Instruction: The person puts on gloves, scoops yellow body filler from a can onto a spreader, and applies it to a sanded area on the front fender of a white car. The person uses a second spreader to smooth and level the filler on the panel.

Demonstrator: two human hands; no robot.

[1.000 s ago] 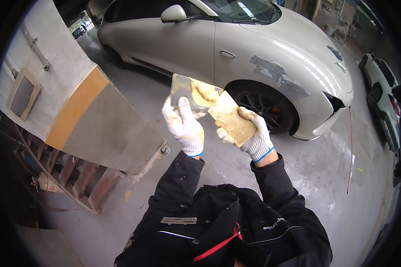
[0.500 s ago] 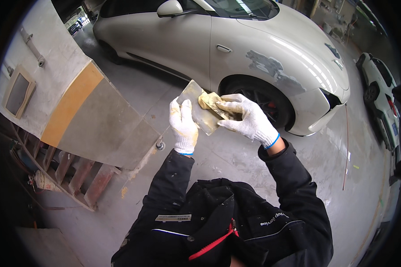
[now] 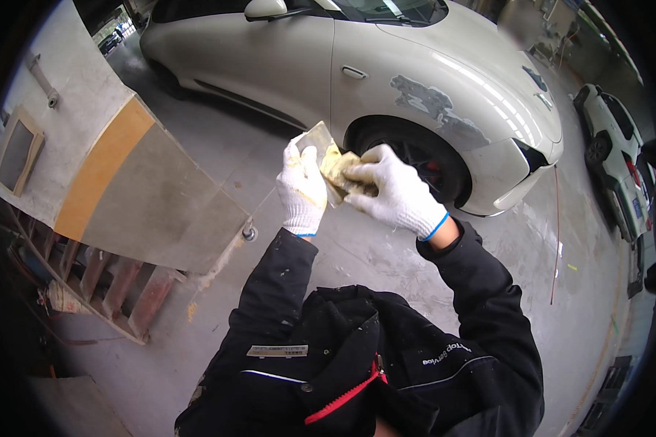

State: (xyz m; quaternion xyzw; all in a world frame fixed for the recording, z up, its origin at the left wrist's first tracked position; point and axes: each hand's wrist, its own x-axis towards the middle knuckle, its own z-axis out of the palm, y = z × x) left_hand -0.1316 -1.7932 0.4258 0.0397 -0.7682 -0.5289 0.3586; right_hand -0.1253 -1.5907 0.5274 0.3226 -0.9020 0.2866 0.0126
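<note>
In its white knit glove, my left hand (image 3: 301, 195) is closed on the edge of a pale, translucent putty board (image 3: 315, 137) held up in front of me. Soft yellow putty (image 3: 332, 162) lies on the board. My right hand (image 3: 402, 193), gloved alike, grips a putty-smeared spreader (image 3: 366, 189) pressed against the board and the putty; the fingers cover much of its blade. Beyond the hands, a white car (image 3: 386, 54) has a grey patch (image 3: 431, 100) on its front fender, above the wheel.
At the left stands a wall panel (image 3: 168, 197) with an orange stripe, above brownish-red slats (image 3: 124, 295). A second white car (image 3: 614, 156) is at the far right. A thin reddish rod or line (image 3: 557, 240) crosses the grey floor (image 3: 517, 255).
My right hand has moved left with the spreader, across the board. The board looks turned more edge-on, and the putty is heaped differently. The view has shifted slightly.
</note>
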